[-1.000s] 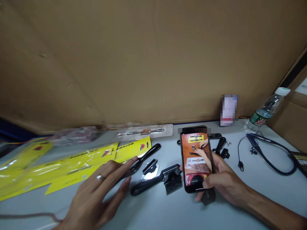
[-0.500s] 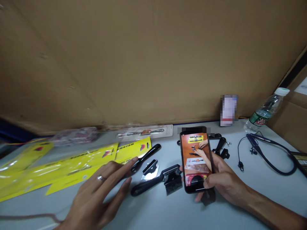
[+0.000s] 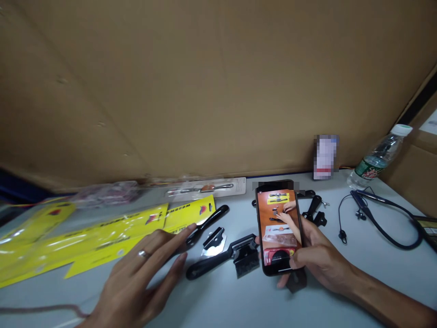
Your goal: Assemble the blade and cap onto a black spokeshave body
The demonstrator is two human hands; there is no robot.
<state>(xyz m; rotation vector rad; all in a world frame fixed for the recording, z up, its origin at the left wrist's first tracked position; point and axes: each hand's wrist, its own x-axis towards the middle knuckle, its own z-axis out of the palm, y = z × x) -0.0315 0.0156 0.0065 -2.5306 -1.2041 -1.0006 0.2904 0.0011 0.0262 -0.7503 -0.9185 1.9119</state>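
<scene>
Clasping the phone (image 3: pixel 280 230) in the right hand (image 3: pixel 319 255), with thumb at its lower corner. Holding the left hand (image 3: pixel 139 273) loosely open, forefinger against a black tool (image 3: pixel 212 219). Between both hands, shows a bladed tool (image 3: pixel 246 255). Reads "WOODW", upside down, on a yellow card (image 3: pixel 189 213).

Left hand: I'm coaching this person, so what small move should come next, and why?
Probably curl the left hand around the glossy black tool: its fingers are loosely spread, index fingertip over that tool, while the right hand is busy holding the phone.
</scene>
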